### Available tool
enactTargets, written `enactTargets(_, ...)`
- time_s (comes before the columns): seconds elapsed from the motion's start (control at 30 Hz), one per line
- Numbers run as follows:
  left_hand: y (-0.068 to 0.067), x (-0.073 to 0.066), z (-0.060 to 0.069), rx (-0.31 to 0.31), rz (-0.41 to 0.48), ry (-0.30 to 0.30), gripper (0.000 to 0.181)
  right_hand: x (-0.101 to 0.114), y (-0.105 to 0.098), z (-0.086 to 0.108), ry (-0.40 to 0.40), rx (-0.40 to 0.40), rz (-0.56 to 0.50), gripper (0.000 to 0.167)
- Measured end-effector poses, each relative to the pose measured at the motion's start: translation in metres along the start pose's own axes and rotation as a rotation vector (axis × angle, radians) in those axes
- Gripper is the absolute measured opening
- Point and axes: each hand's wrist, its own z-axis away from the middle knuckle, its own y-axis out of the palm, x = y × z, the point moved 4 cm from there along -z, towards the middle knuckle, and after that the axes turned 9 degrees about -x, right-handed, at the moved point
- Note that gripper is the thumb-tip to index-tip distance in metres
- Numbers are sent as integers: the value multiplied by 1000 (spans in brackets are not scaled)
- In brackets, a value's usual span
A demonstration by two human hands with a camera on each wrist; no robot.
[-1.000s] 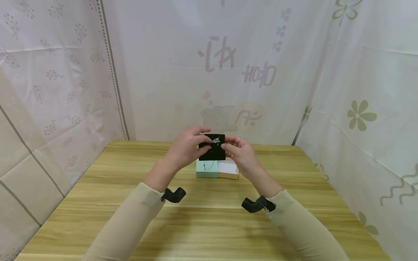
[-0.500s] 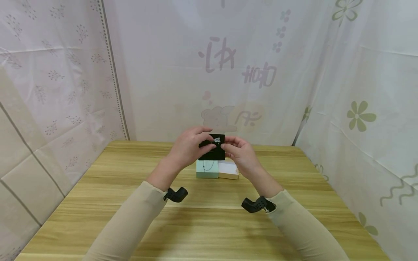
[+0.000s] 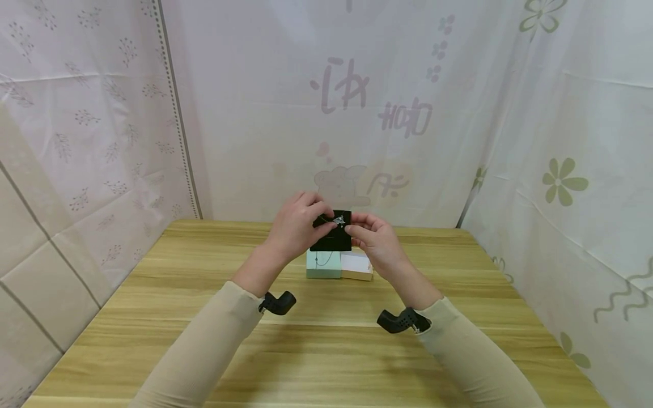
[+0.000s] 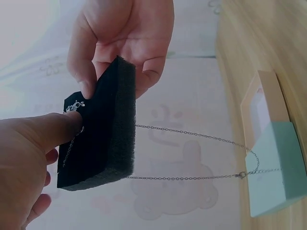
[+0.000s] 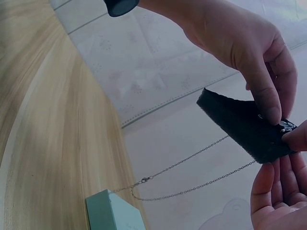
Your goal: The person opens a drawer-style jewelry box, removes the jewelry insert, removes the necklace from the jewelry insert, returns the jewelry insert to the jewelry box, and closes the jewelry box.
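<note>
A black foam jewelry pad (image 3: 329, 243) is held up above the table, with a silver necklace on it. The necklace's glittering pendant (image 3: 340, 220) lies on the pad's front face. My right hand (image 3: 380, 241) grips the pad's right edge, thumb in front and fingers behind. With curled thumb and forefinger, my left hand (image 3: 293, 229) pinches the necklace beside the pendant; the exact contact is partly hidden by the thumb (image 5: 268, 108). The chain (image 4: 192, 132) hangs below the pad in a long loop with a small clasp (image 4: 242, 175).
Behind and below the pad, a mint-green box part (image 3: 323, 272) stands on the wooden table (image 3: 326, 351). Touching its right side is a cream-coloured open box part (image 3: 357, 276) with a white inside. A patterned curtain (image 3: 255, 113) closes off the back.
My left hand has shifted slightly right along the pad toward the pendant, and its forefinger has curled more. The chain loop has swayed a little left. My right hand stays in place.
</note>
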Motion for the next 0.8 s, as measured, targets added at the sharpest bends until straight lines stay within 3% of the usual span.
enactTargets(0.27,1,-3,-1,-13,-5,24,21,-1,-1,-1,2,-2,2,17)
enactTargets(0.8,3,-10,-2,-7,38,41,12,-2,0,-1,3,-8,15,19)
